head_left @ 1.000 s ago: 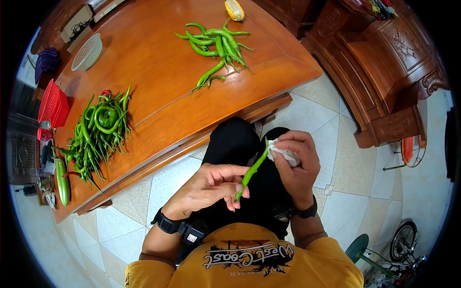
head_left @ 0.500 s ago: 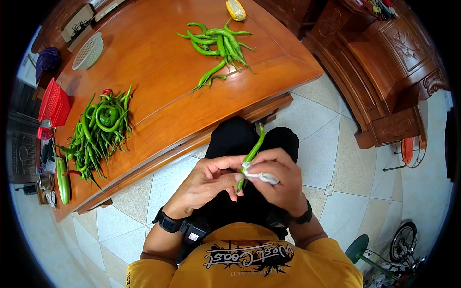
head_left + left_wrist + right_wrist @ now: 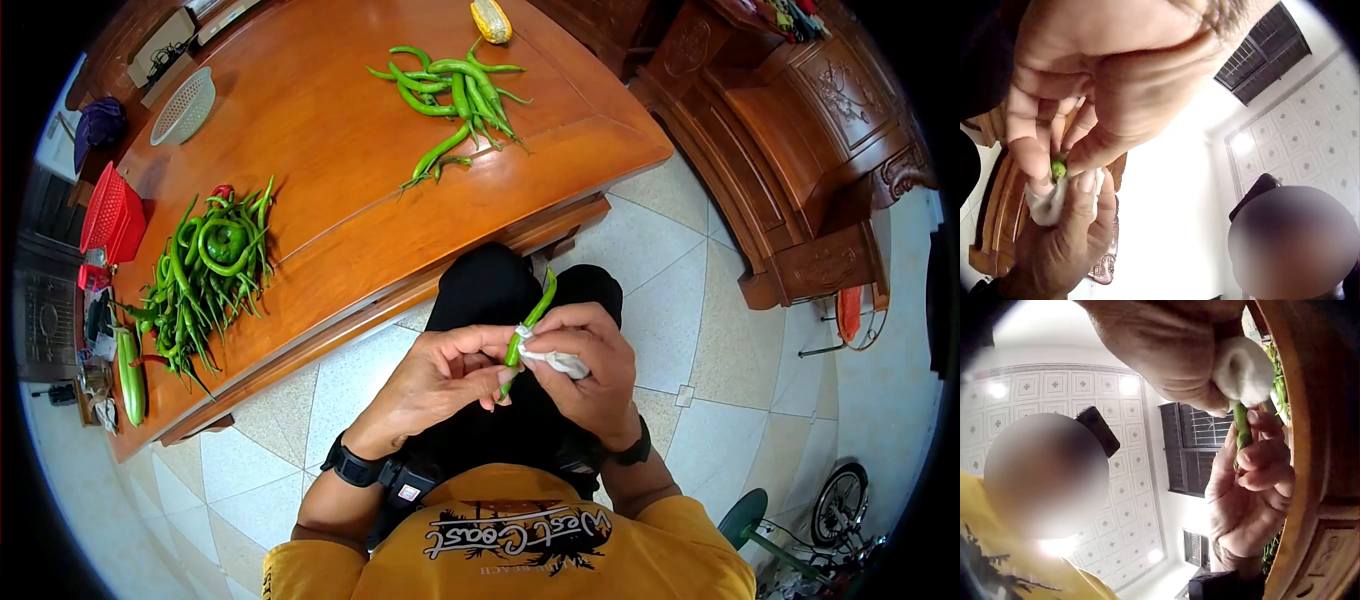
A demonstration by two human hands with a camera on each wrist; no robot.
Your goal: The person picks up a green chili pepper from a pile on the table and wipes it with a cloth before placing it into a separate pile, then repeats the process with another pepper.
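Holds a green pepper (image 3: 533, 315) over the lap, just in front of the near edge of the surface (image 3: 330, 140), roughly upright with its top leaning a little to the right. Pinches its lower end with the left hand (image 3: 440, 385), thumb and curled fingers closed round it. From the left wrist, shows that end as a small green disc (image 3: 1058, 169) between the fingertips. Clasps a crumpled white tissue (image 3: 552, 360) in the right hand (image 3: 592, 372), fingers curled round it, pressing it against the pepper just above the left fingertips. Brings hand against hand at that spot. Leaves the upper part of the pepper standing free above both, against the black trousers (image 3: 490, 290).

Faces the wooden surface, well apart from the hands. Bears a small group of peppers (image 3: 450, 95) toward the far side, with a yellow corn cob (image 3: 490, 20) just beyond them. Carries a bigger pile of peppers (image 3: 200, 270) at the left, a single red one at its top edge, and a cucumber (image 3: 130, 375) beside its near end. Keeps a red basket (image 3: 110, 215) at the left rim and a white strainer (image 3: 182, 108) further back. Stands on a pale tiled floor (image 3: 660, 300), with carved wooden furniture (image 3: 820, 130) off to the right.
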